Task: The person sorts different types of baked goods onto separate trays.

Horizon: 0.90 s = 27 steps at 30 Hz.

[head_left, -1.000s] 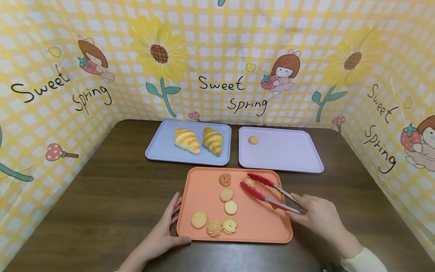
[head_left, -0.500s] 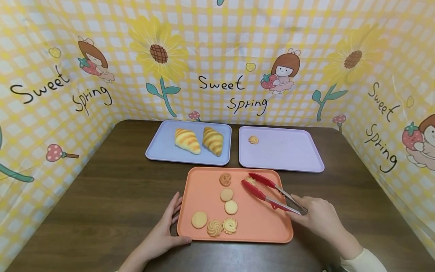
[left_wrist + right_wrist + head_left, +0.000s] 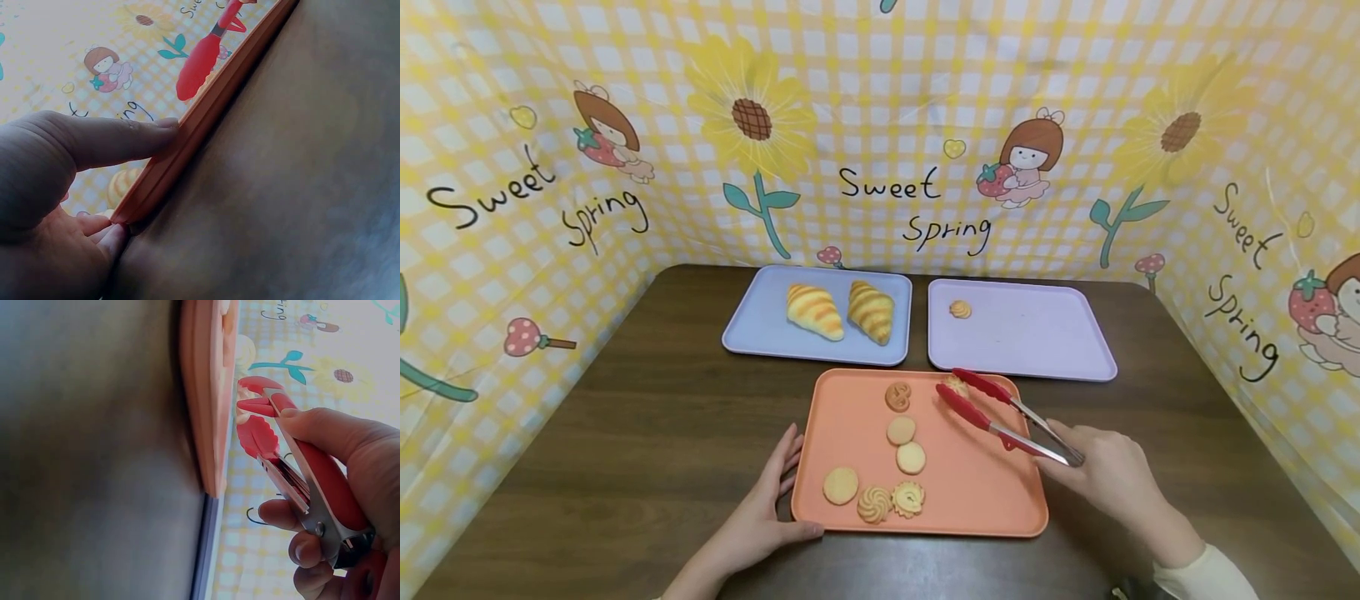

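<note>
The right hand (image 3: 1108, 473) curls its fingers round red tongs (image 3: 1017, 440) straddling a cookie (image 3: 956, 385). The left hand (image 3: 765, 508), fingers spread, touches the orange tray (image 3: 846, 429), likely steadying it.

head: above, forward-down | left wrist, right wrist: close, low, toward backdrop (image 3: 880, 92) | all share: orange tray (image 3: 850, 425), tongs (image 3: 1011, 435)

"Sweet Spring" lettering (image 3: 891, 185) on the checked cloth (image 3: 887, 100)

L hand (image 3: 758, 510), thumb (image 3: 128, 140) splayed; R hand (image 3: 1105, 471), fingers (image 3: 306, 549) curled
</note>
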Motion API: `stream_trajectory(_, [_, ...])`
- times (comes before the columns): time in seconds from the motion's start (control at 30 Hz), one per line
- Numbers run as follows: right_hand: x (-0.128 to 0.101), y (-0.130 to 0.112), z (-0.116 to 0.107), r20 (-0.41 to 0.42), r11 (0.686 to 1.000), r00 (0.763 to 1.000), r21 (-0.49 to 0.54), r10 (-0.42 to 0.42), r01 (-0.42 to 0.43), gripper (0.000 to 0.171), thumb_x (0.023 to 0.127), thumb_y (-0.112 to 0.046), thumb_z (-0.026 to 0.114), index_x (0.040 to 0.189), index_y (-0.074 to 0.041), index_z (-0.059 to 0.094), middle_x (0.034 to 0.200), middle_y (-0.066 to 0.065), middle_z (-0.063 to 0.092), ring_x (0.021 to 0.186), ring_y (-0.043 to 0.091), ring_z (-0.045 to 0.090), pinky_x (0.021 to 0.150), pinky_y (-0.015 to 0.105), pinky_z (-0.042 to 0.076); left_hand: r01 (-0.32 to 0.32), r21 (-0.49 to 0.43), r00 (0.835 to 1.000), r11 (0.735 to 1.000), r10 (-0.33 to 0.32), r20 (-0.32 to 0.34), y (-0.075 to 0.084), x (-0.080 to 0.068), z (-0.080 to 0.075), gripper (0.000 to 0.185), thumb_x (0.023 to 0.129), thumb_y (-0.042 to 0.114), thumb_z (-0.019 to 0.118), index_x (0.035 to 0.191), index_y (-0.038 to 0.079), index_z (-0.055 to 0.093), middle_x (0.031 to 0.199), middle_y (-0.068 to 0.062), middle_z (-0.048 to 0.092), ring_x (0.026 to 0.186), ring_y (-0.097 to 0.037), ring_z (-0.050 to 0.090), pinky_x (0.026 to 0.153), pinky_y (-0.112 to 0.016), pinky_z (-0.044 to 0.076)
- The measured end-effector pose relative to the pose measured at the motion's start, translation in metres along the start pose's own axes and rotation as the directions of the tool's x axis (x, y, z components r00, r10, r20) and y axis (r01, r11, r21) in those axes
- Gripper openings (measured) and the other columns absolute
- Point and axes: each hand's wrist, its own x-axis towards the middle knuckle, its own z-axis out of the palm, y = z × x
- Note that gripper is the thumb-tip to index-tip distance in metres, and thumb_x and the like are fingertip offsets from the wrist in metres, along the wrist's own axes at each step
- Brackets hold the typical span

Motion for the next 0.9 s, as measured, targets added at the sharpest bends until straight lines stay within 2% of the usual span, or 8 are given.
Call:
stream_trajectory(0.2, [0.012, 0.005, -0.007, 0.017, 0.999, 0.999, -0.009, 0.036, -0.036, 0.048, 0.065, -0.028, 0.090, 0.106, -0.006, 0.078, 0.058, -0.015, 0.045, 0.049, 0.008, 0.041, 0.043, 0.028, 0.032, 0.006, -0.001, 1.000, 1.000, -0.006, 0.003, 0.000, 0.000, 0.000, 0.124, 0.077, 0.011, 0.087, 0.159, 0.007, -0.005, 0.161, -0.028, 0.009, 0.146, -0.045, 0.013, 0.103, -0.009, 0.028])
stream_trajectory(0.47, [0.026, 0.015, -0.012, 0.034, 0.995, 0.994, -0.022, 0.100, -0.099, 0.048, 0.068, -0.027, 0.089, 0.110, -0.006, 0.077, 0.057, -0.007, 0.055, 0.050, 0.016, 0.047, 0.043, 0.032, 0.034, 0.007, -0.009, 1.000, 1.000, -0.007, 0.006, 0.000, 0.000, 0.000, 0.124, 0.076, 0.009, 0.088, 0.159, 0.005, -0.004, 0.161, -0.028, 0.009, 0.146, -0.045, 0.013, 0.103, -0.009, 0.027])
stream_trajectory(0.57, [0.031, 0.019, -0.013, 0.040, 0.993, 0.992, -0.030, 0.117, -0.116, 0.049, 0.069, -0.028, 0.088, 0.111, -0.005, 0.077, 0.065, 0.005, 0.066, 0.052, 0.023, 0.054, 0.043, 0.036, 0.037, 0.001, -0.010, 1.000, 1.000, -0.001, 0.004, 0.000, 0.000, 0.001, 0.125, 0.075, 0.009, 0.088, 0.159, 0.005, -0.004, 0.161, -0.028, 0.009, 0.146, -0.046, 0.013, 0.103, -0.009, 0.027])
stream_trajectory(0.67, [0.037, 0.023, -0.014, 0.062, 0.989, 0.987, -0.038, 0.146, -0.144, 0.050, 0.072, -0.029, 0.087, 0.113, -0.004, 0.076, 0.079, 0.016, 0.072, 0.056, 0.030, 0.059, 0.045, 0.040, 0.040, -0.014, -0.007, 1.000, 1.000, 0.014, 0.001, 0.000, 0.001, 0.000, 0.124, 0.075, 0.009, 0.088, 0.159, 0.004, -0.004, 0.160, -0.029, 0.010, 0.146, -0.046, 0.014, 0.103, -0.009, 0.027])
stream_trajectory(0.8, [0.046, 0.030, -0.011, 0.101, 0.983, 0.978, -0.045, 0.180, -0.177, 0.053, 0.076, -0.031, 0.085, 0.117, -0.001, 0.073, 0.089, 0.022, 0.073, 0.056, 0.029, 0.057, 0.045, 0.038, 0.039, -0.028, 0.001, 1.000, 1.000, 0.028, -0.005, -0.001, 0.000, 0.000, 0.124, 0.075, 0.009, 0.088, 0.159, 0.003, -0.003, 0.160, -0.029, 0.011, 0.145, -0.047, 0.014, 0.103, -0.009, 0.027])
stream_trajectory(0.9, [0.052, 0.038, -0.007, 0.111, 0.982, 0.976, -0.060, 0.186, -0.181, 0.054, 0.077, -0.032, 0.084, 0.118, 0.001, 0.072, 0.090, 0.024, 0.072, 0.056, 0.028, 0.055, 0.044, 0.037, 0.039, -0.027, 0.001, 1.000, 1.000, 0.027, -0.006, 0.000, 0.000, 0.000, 0.124, 0.075, 0.009, 0.088, 0.159, 0.003, -0.003, 0.160, -0.029, 0.011, 0.145, -0.047, 0.015, 0.103, -0.009, 0.027])
